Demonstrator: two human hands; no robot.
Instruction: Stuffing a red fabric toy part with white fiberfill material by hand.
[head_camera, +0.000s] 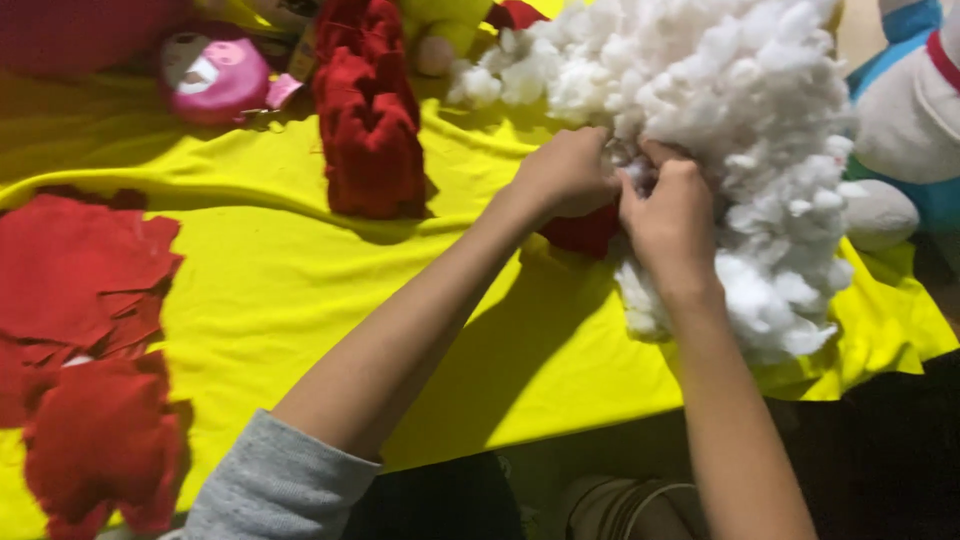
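The heap of white stuffing (720, 140) lies at the upper right of the yellow cloth (300, 290), and both of your hands are pressed into its near edge. Your left hand (568, 172) is curled almost to a fist with its fingertips buried in the fluff. Your right hand (672, 220) sits just beside it, fingers bent and pinching a tuft; how much it grips is hidden. A small red fabric piece (585, 232) shows directly beneath your two hands, touching the stuffing. A tall red fabric shape (372, 120) stands well to the left. Flat red cut pieces (80, 270) lie at the far left edge. A pink toy (215, 75) rests at upper left.
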